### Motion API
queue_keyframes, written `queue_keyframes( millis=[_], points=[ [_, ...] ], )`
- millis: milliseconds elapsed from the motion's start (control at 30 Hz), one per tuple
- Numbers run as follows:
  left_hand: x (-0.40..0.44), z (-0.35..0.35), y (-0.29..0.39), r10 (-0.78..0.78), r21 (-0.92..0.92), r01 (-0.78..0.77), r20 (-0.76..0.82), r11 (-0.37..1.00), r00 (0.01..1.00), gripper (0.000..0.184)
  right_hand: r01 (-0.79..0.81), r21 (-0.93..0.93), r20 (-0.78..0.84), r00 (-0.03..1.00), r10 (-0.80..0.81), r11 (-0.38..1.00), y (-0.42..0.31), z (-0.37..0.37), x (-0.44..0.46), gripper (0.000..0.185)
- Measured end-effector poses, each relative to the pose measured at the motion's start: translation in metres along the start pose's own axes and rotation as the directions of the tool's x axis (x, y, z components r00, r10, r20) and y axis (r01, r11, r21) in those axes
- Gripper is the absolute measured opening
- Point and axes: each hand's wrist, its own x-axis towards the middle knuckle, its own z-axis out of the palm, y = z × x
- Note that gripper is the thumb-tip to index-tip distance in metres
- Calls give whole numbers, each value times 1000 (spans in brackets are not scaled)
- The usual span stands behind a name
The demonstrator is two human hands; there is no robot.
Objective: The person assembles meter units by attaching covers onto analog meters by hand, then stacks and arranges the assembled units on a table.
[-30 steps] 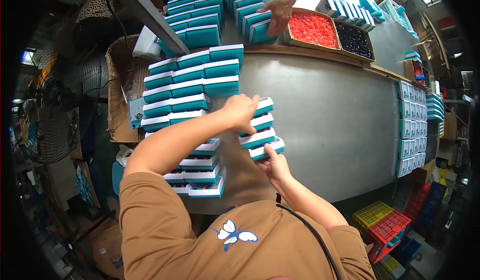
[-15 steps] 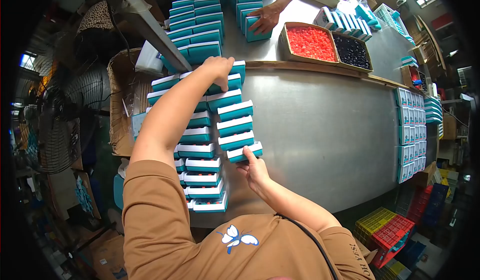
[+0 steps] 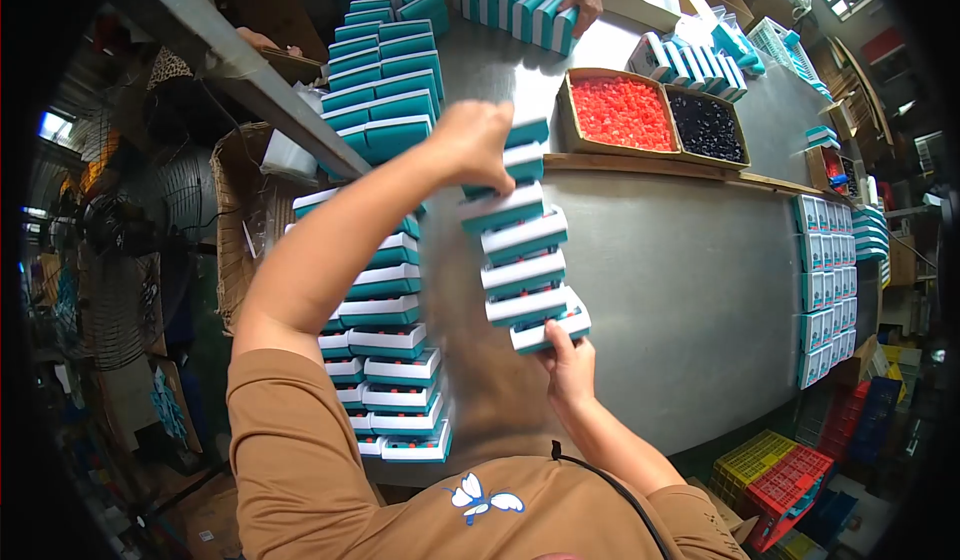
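A row of several teal and white boxes (image 3: 525, 268) stands on the metal table between my hands. My left hand (image 3: 474, 145) grips the far end of this row, thumb on the near side of a box. At the near end my right hand (image 3: 570, 365) holds the last box, which sits slightly askew, with the thumb on its white edge. Left of the row, more teal and white boxes (image 3: 393, 342) stand in columns, partly hidden by my left forearm. Small red pieces show inside some of them.
Past the wooden strip (image 3: 660, 168) are trays of red pieces (image 3: 620, 110) and black pieces (image 3: 706, 128). A co-worker's hand (image 3: 584, 5) touches boxes at the far side. A metal post (image 3: 245, 75) slants at left. Stacked boxes (image 3: 825, 290) stand at right.
The held row has moved right, away from the left columns, and is now longer. My left hand has shifted right with its far end. The co-worker's boxes have moved farther off and turned.
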Motion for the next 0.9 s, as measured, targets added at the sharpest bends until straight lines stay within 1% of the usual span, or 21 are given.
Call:
queue_keyframes(
  millis=[33, 133, 200, 233, 300, 433, 467, 500, 533, 567, 600, 633, 667, 700, 733, 767, 800, 867, 900],
  points=[
    [16, -18, -8, 3, 31, -1, -65, 1000, 998, 69, 45, 13, 47, 998, -45, 999, -17, 13, 15, 46],
    [73, -58, -54, -13, 91, 34, -216, 995, 976, 69, 162, -57, 115, 981, -155, 985, -68, 65, 70, 44],
    [108, -74, -83, -121, 72, 143, -251, 987, 960, 78, 213, -66, 155, 967, -201, 975, -94, 99, 112, 46],
    [122, -74, -97, -148, 79, 173, -249, 982, 957, 81, 213, -36, 163, 965, -205, 976, -98, 111, 138, 47],
    [149, -70, -123, -199, 97, 229, -251, 968, 947, 85, 199, -41, 196, 962, -188, 979, -107, 132, 178, 48],
    [190, -35, -163, -271, 111, 299, -215, 948, 938, 87, 117, -86, 204, 974, -97, 989, -113, 158, 235, 48],
    [197, -24, -170, -283, 112, 308, -194, 945, 939, 86, 114, -118, 226, 970, -85, 986, -111, 161, 244, 51],
    [203, -12, -179, -297, 114, 319, -171, 941, 939, 86, 52, -149, 252, 968, -13, 988, -111, 163, 255, 54],
    [209, -1, -188, -306, 74, 322, -167, 944, 937, 85, -8, -178, 275, 960, 57, 984, -113, 166, 266, 58],
    [215, 10, -200, -316, 33, 325, -159, 945, 935, 85, -50, -164, 295, 951, 98, 985, -111, 168, 272, 59],
    [221, 21, -211, -326, -9, 328, -151, 945, 933, 85, -76, -196, 327, 935, 138, 978, -111, 170, 275, 62],
    [226, 29, -222, -327, 1, 328, -72, 945, 942, 83, -95, -222, 369, 913, 174, 970, -108, 171, 280, 63],
    [229, 41, -229, -351, 27, 355, -106, 934, 930, 83, -112, -246, 409, 888, 208, 963, -105, 173, 282, 65],
    [233, 59, -238, -371, 57, 383, -151, 922, 916, 82, -134, -255, 419, 878, 234, 958, -103, 177, 281, 66],
    [240, 76, -248, -385, 88, 407, -199, 909, 901, 82, -171, -250, 399, 879, 262, 953, -101, 181, 283, 71],
    [250, 97, -264, -344, 70, 384, -318, 921, 883, 66, -199, -242, 375, 883, 281, 950, -101, 185, 277, 77],
    [243, 87, -253, -343, 62, 372, -274, 926, 899, 67, -225, -236, 356, 885, 300, 945, -102, 189, 272, 83],
    [214, 52, -214, -355, 47, 367, -166, 929, 920, 69, -265, -212, 401, 854, 331, 941, -91, 181, 285, 93],
    [201, 34, -195, -304, 95, 322, -169, 942, 938, 63, -227, -179, 420, 862, 283, 957, -87, 177, 275, 97]
  ],
)
